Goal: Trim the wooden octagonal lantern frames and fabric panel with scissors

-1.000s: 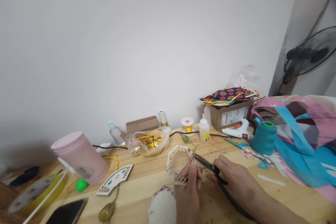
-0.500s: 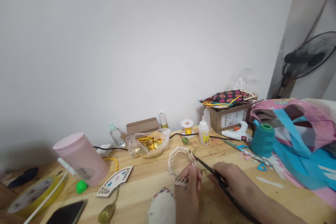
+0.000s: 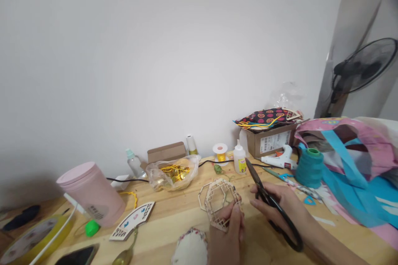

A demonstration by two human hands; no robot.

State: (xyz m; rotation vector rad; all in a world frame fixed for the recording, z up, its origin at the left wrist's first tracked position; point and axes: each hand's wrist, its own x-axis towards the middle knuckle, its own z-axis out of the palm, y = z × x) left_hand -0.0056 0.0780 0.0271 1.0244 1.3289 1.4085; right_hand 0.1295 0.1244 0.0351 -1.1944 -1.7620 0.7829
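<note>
My left hand (image 3: 228,232) pinches a pale wooden lattice frame (image 3: 217,198), a laser-cut hexagonal piece tilted up off the wooden table (image 3: 174,219). My right hand (image 3: 280,209) grips black scissors (image 3: 267,198); the blades are closed and point up and to the left, lifted away from the frame, with the long loop handles trailing toward my wrist. A white padded cushion (image 3: 191,248) lies just left of my left wrist.
On the left are a pink lidded jar (image 3: 90,192), a fan-shaped wooden cut-out (image 3: 132,220), a green cap (image 3: 91,228) and a phone (image 3: 76,255). Behind stand a bag of gold trinkets (image 3: 172,172), a glue bottle (image 3: 239,159), a glue gun (image 3: 280,158), a teal thread cone (image 3: 310,165) and a cardboard box (image 3: 272,138).
The scissors have lifted off the frame's edge and swung upward. My left hand has raised and turned the lattice frame, showing more of its latticed face.
</note>
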